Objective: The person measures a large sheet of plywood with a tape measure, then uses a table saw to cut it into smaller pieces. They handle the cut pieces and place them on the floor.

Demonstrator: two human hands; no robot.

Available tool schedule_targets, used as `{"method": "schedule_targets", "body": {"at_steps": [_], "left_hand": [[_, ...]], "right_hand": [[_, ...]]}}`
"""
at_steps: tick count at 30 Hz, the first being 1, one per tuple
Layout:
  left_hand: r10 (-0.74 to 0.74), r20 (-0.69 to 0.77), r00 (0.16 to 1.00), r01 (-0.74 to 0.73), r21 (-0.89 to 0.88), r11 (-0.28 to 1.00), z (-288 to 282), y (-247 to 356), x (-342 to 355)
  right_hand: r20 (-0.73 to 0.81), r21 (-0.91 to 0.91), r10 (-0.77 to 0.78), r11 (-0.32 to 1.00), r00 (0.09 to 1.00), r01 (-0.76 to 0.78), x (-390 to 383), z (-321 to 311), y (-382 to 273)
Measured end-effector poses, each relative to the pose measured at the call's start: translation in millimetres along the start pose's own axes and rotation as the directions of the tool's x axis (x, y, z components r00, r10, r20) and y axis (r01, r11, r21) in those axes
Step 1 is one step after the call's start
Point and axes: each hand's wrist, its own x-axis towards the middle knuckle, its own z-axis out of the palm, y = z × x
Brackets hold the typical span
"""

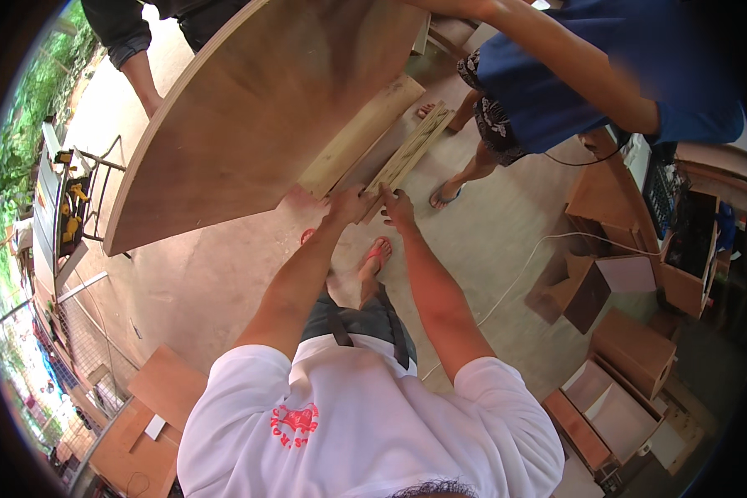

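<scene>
A large plywood panel (249,116) with a curved edge stands tilted in front of me. Below its right side runs a pale wooden board (363,137), with a narrower grooved wooden piece (415,148) alongside; they look like parts of one frame, though the joint is hidden. My left hand (350,205) is closed around the near end of this wooden frame. Close beside it, my right hand (397,207) grips the near end of the grooved piece, its fingers bent and slightly apart. Both forearms reach straight forward.
A person in a blue shirt (556,75) stands at the right, one arm reaching over the panel. Another person's arm (141,79) shows behind its far left. Brown boxes (635,353) and a white cable (515,286) lie to the right; a tool-laden table (62,207) stands left.
</scene>
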Motion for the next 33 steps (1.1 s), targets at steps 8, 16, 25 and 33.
{"method": "schedule_targets", "body": {"at_steps": [8,16,25,33], "left_hand": [[-0.035,0.241,0.97,0.07,-0.141,0.988,-19.6,-21.6,14.7],[-0.058,0.413,0.909,0.129,-0.144,0.981,-37.8,-12.7,22.1],[0.14,0.313,0.939,-0.172,0.075,0.982,-28.3,4.5,-1.9],[0.069,0.33,0.941,-0.163,0.264,0.951,-28.5,14.5,-9.0]], "right_hand": [[0.031,0.03,0.043,0.999,0.999,-0.043,0.9,-0.6,-11.3],[0.043,-0.032,0.002,0.999,0.999,-0.001,0.6,-5.2,-13.0],[-0.021,-0.026,-0.011,1.0,1.0,0.011,-4.9,-21.0,3.8],[-0.099,0.003,-0.066,0.998,0.993,0.067,-8.5,-30.0,15.5]]}}
